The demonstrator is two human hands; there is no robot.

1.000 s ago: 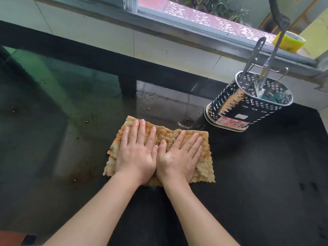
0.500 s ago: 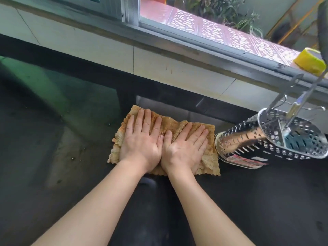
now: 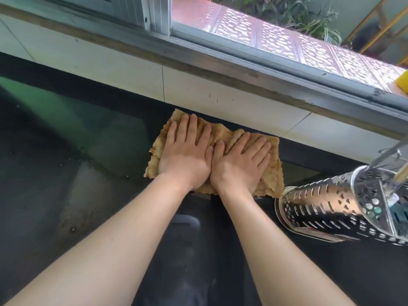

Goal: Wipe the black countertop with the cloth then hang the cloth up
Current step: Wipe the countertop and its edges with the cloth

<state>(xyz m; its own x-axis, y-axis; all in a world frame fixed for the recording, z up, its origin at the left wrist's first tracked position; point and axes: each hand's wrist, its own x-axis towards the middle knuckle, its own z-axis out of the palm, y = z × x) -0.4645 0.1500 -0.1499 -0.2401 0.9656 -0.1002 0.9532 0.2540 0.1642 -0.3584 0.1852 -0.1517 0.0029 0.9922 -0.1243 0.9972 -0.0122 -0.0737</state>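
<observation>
A tan, rough-textured cloth (image 3: 273,171) lies spread on the glossy black countertop (image 3: 66,173), with its far edge at the foot of the white tiled wall. My left hand (image 3: 187,155) and my right hand (image 3: 239,164) lie side by side on top of it. Both palms press flat and the fingers are spread; neither hand grips the cloth. The hands hide the middle of the cloth. The countertop shows faint streaks and specks to the left.
A perforated steel utensil holder (image 3: 326,210) with utensils in it stands just right of the cloth, nearly touching its corner. The white tiled wall (image 3: 110,62) and a metal window frame (image 3: 242,69) run along the back. A yellow object (image 3: 403,82) sits on the sill at far right.
Both hands have pushed the cloth away from me across the countertop, up to the base of the tiled wall. The cloth has bunched slightly in the middle and now lies closer to the utensil holder.
</observation>
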